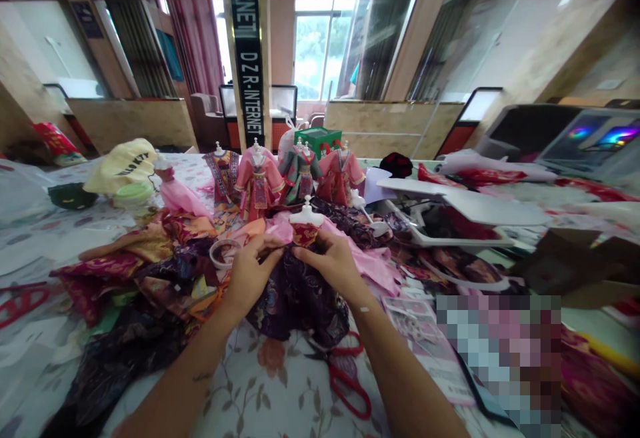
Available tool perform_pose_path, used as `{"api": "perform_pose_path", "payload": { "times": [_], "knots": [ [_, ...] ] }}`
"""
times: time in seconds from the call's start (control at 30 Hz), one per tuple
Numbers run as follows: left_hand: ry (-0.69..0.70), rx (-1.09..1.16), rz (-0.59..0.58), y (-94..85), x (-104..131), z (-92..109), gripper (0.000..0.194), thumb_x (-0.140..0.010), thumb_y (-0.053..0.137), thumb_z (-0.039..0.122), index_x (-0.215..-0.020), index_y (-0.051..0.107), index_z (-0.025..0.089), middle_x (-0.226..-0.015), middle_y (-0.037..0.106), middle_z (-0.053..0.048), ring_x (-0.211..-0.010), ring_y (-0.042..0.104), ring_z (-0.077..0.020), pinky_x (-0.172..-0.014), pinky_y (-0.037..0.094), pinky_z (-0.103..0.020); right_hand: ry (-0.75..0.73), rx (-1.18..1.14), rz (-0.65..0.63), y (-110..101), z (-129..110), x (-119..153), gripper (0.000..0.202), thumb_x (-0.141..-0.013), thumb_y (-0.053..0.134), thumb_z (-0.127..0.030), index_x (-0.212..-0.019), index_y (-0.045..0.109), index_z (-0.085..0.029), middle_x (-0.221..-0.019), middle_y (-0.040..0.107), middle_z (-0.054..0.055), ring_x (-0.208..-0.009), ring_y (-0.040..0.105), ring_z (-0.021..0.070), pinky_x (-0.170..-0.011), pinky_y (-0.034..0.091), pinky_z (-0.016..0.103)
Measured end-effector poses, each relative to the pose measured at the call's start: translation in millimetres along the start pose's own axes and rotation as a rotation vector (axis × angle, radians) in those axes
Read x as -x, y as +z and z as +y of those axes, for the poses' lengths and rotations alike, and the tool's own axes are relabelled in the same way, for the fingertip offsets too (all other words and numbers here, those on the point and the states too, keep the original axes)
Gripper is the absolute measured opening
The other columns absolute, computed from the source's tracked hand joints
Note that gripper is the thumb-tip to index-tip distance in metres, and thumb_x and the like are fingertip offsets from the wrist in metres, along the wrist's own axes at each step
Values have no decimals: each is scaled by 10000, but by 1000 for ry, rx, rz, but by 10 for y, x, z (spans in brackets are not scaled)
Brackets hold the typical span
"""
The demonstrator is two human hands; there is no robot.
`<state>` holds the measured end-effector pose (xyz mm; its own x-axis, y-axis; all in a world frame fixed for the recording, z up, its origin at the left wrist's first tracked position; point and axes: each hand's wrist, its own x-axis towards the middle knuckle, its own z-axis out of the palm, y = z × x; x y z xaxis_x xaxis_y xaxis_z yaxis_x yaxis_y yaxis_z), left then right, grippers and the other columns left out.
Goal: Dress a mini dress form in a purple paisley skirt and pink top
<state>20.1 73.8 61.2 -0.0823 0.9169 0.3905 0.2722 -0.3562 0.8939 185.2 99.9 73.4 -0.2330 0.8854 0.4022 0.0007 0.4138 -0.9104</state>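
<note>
In the middle of the table stands a small white doll mannequin (307, 215) with a red and gold bodice (304, 235). A dark patterned doll skirt (297, 298) hangs from its waist down to the tablecloth. My left hand (255, 271) pinches the skirt's top edge on the left side, beside a bit of pink cloth. On the right, my right hand (335, 261) has thumb and fingers closed on the bodice and skirt at the waist. Red-handled scissors (347, 381) lie just below the skirt. A roll of tape (223, 253) sits left of my left hand.
Behind stand several dressed doll mannequins (259, 181). Patterned cloth pieces (150, 278) are heaped at left, with other red scissors (25, 303) at the edge. To the right are a white tray (467, 241), a brown box (575, 268) and a printed packet (425, 338).
</note>
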Motion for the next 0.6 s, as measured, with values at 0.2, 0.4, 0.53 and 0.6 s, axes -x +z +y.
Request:
{"api": "perform_pose_path", "payload": {
  "times": [0.2,0.4,0.53,0.6],
  "knots": [
    [-1,-315,174,-155,-20,72,389,-747,610,455,-1020,516,193,-833,636,-30,-762,615,-181,-717,473,-292,161,-237,277,-144,197,-76,329,-621,757,-321,-916,695,-186,-874,717,23,-777,646,194,-749,485,330],
    [-176,-516,64,-350,-66,43,475,-613,660,597,-822,558,183,-667,612,-13,-653,602,-214,-611,438,-296,205,-509,449,-146,193,-96,318,-571,790,-268,-859,694,-174,-792,716,3,-671,634,150,-702,490,293],
    [-181,-367,-159,-327,-58,108,367,-616,693,536,-669,625,180,-630,630,-29,-690,620,-238,-651,463,-310,174,-557,516,-103,152,-89,313,-572,787,-262,-857,689,-178,-790,715,3,-664,633,154,-704,496,300],
    [-201,-145,-104,-235,-32,132,381,-591,749,445,-845,658,177,-799,688,-48,-812,638,-244,-739,482,-316,172,-559,525,-74,146,-82,322,-577,784,-271,-867,684,-172,-805,715,15,-680,637,162,-718,501,312]
  ]
}}
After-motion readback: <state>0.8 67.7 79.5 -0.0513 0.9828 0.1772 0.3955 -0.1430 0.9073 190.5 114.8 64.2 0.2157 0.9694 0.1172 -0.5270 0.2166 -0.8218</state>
